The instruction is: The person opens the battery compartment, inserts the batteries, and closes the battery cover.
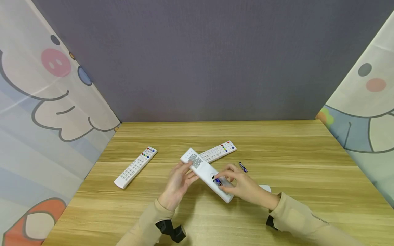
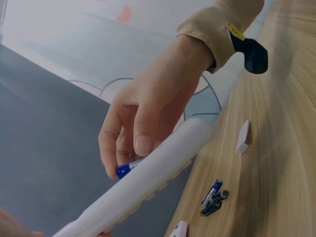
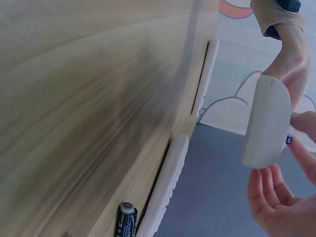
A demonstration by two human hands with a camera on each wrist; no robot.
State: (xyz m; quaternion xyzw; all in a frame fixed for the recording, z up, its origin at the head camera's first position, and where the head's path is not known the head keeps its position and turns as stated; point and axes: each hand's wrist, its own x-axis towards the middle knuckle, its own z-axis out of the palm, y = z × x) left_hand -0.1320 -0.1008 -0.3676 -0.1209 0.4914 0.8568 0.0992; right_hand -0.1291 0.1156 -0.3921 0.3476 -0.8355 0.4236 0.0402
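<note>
A white remote control (image 1: 207, 173) is held off the table, back side up, its battery compartment uncovered. My left hand (image 1: 178, 182) grips its far part, thumb on the back and fingers underneath. At the near end, my right hand (image 1: 243, 184) pinches a blue battery (image 1: 218, 181) at the compartment. In the left wrist view that battery (image 2: 127, 169) sticks up above the remote's edge, partly hidden by the remote. How far it sits inside cannot be seen. The right wrist view shows the remote (image 3: 269, 123) end-on, with fingertips around the battery.
One white remote (image 1: 135, 167) lies face up on the left; another remote (image 1: 218, 152) lies behind the held one. Several loose batteries (image 2: 211, 192) lie on the table beyond my right hand. A small white piece (image 1: 265, 188), perhaps the cover, is partly hidden by the right forearm.
</note>
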